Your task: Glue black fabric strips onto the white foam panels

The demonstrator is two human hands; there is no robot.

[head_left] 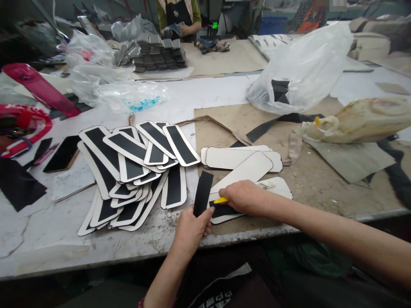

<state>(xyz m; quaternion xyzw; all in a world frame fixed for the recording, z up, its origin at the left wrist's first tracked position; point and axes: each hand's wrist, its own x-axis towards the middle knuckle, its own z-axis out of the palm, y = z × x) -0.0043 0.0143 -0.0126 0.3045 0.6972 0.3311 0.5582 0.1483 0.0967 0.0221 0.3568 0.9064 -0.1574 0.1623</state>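
Observation:
My left hand (191, 229) is closed on a black strip (203, 192) that stands up between thumb and fingers. In my right hand (244, 196) is a small yellow tool (221, 200); most of it is hidden in the fist, so its kind is unclear. Its tip rests over a white rounded panel with a black strip (221, 209) on it, close to my left thumb. Just beyond my right hand lie bare white panels (242, 158), overlapping one another. To the left of my hands is a loose pile of white panels with black strips (138, 171).
A plastic bottle (359, 119) smeared with glue-like matter lies at the right. Behind it stands a clear plastic bag (305, 72). A phone (62, 154) and black scraps (19, 184) lie at the left. Across the table is a co-worker (178, 17) near stacked grey pieces (159, 53).

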